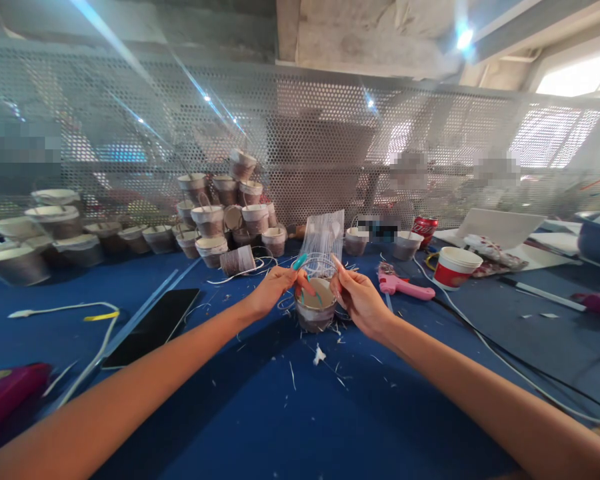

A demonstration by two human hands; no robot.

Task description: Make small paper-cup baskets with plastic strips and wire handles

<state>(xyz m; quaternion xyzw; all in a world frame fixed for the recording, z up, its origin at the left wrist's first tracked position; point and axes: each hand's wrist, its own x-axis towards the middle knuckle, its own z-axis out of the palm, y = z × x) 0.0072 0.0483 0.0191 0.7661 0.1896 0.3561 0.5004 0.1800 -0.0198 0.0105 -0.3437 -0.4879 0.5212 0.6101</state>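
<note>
A small grey-brown pot [314,320] with a pale inside stands upright on the blue table in front of me. My left hand [275,288] is at its left rim, thumb and fingers bent together, with long teal nails showing; one finger reaches over the opening. At the right rim, my right hand [361,299] has thumb and forefinger pinched together. Anything between the fingertips of either hand is too small to make out. Just behind the pot are thin white loops and a clear packet of whitish strands [324,235].
Similar pots [209,220] are stacked at the back left. A dark phone [153,328] lies left. A pink glue gun [407,288], paper cups [456,268] and a red can [425,230] are on the right. White scraps [319,355] and cables lie about the blue table [300,420].
</note>
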